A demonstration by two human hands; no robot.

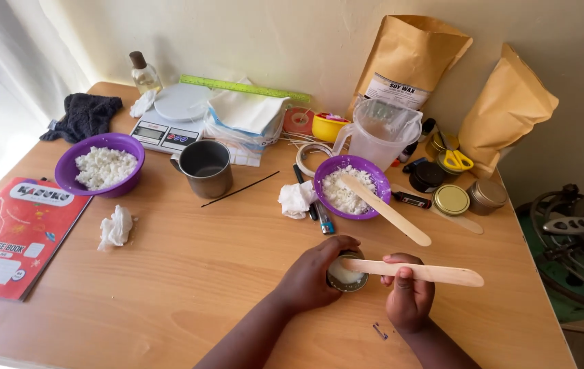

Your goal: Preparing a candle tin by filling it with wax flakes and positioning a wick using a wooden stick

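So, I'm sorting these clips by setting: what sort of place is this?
Probably a home craft table for candle making: a wooden table against a wall, with a digital scale, brown paper pouches and small round tins.

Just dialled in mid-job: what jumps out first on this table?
Near the front edge, the left hand cups a small round tin of white wax, while the right hand holds a flat wooden stick across its top. Behind them sit two purple bowls of white flakes, one at centre with a second stick leaning in it, one at far left. Two brown paper bags lean against the back wall.
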